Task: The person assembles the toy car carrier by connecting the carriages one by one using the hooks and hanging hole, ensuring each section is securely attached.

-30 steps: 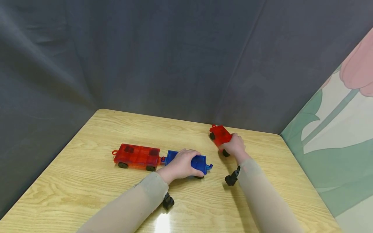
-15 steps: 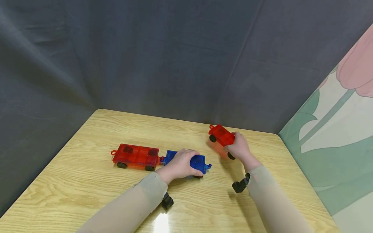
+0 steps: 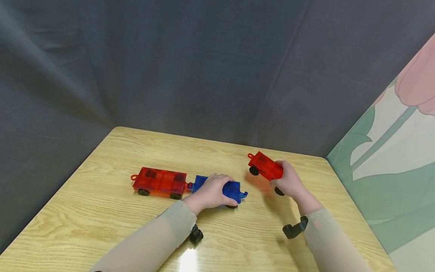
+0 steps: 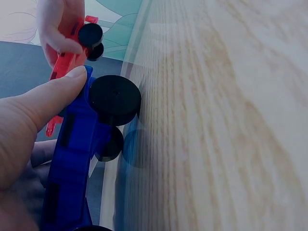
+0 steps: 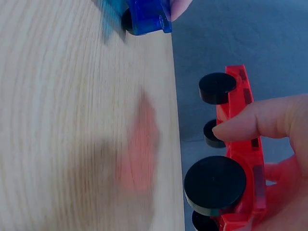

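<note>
My left hand [image 3: 211, 192] spans a translucent blue toy train car [image 3: 233, 191] from above, thumb on its near side. The blue car stands on its black wheels, with a small hook [image 3: 243, 195] at its right end. At its left end it meets a longer translucent red toy train car [image 3: 159, 182], also on the table. Off to the right, my right hand [image 3: 289, 180] grips a second red toy train car [image 5: 243, 149] by its sides. That car is held above the tabletop, its ring [image 3: 250, 155] pointing left and its wheels hanging free.
All of this is on a wood-grain table [image 3: 102, 219]. A dark grey curtain [image 3: 204, 75] hangs behind its far edge. Floral fabric [image 3: 401, 151] with a pink tulip covers the right side. Black wrist cameras [image 3: 295, 227] hang below both wrists.
My right hand has moved right and nearer to me, carrying the red train car and turning it more sideways. My left hand stays on the blue car; the longer red car has not moved.
</note>
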Tool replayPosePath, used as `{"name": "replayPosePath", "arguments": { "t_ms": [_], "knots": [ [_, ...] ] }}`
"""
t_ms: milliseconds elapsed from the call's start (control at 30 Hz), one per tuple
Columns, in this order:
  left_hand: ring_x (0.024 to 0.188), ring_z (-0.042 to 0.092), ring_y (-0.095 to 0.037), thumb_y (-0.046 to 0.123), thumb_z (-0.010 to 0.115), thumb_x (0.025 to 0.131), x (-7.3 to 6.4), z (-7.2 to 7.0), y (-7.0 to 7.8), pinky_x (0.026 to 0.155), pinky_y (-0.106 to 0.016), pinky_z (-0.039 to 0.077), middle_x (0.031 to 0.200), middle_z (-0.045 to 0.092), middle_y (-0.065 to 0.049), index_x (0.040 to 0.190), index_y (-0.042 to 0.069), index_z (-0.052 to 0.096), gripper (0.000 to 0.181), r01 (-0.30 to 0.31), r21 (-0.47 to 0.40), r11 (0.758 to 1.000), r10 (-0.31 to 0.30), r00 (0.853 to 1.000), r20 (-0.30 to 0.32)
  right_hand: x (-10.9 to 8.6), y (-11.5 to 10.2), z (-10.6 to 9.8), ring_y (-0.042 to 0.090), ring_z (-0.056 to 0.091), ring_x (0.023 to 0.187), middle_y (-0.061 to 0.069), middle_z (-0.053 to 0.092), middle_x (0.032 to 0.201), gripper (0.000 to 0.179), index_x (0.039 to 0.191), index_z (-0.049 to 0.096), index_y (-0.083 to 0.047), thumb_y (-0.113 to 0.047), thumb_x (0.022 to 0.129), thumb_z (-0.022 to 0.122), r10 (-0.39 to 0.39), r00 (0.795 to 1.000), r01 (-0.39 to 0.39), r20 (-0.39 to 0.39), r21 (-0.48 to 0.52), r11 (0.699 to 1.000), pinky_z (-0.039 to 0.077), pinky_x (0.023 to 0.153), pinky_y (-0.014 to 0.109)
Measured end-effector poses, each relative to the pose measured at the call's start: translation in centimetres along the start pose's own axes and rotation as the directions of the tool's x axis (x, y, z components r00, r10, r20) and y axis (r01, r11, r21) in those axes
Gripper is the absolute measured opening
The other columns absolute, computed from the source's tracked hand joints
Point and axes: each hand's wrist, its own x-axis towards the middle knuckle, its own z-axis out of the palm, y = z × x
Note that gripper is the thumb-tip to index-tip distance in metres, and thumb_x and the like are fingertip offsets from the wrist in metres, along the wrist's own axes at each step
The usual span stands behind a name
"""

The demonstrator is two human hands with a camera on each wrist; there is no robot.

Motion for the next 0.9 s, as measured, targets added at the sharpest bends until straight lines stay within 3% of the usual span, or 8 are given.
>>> {"name": "replayPosePath", "arguments": {
  "t_ms": [200,667,900],
  "knots": [
    [0.139,0.036,-0.027,0.052,0.083,0.076,0.0,0.0,0.1,0.116,-0.046,0.021,0.144,0.051,-0.002,0.142,0.017,0.053,0.081,-0.01,-0.004,1.0,0.01,1.0,-0.003,-1.2,1.3,-0.3,0.042,0.05,0.106,0.027,0.049,0.129,0.08,0.141,0.037,0.009,0.007,0.069,0.071,-0.049,0.998,0.045,0.049,0.079,0.996,0.044,0.085,0.046],
    [0.137,0.037,-0.03,0.049,0.083,0.076,-0.1,-0.1,0.1,0.112,-0.048,0.03,0.143,0.052,-0.003,0.142,0.016,0.054,0.08,-0.019,0.01,1.0,0.019,1.0,-0.02,-3.3,2.6,-0.9,0.039,0.049,0.109,0.023,0.047,0.134,0.086,0.144,0.038,0.001,0.009,0.067,0.074,-0.056,0.986,0.034,0.159,0.142,0.989,0.047,0.083,0.041],
    [0.139,0.035,-0.03,0.048,0.083,0.077,-0.2,0.0,0.2,0.114,-0.048,0.026,0.144,0.051,-0.003,0.142,0.016,0.053,0.079,-0.016,-0.001,1.0,0.016,1.0,-0.015,-4.0,3.1,-0.9,0.038,0.047,0.112,0.022,0.047,0.136,0.086,0.145,0.039,-0.004,0.011,0.068,0.075,-0.083,0.974,0.04,0.209,0.198,0.979,0.049,0.082,0.04]
  ]
}}
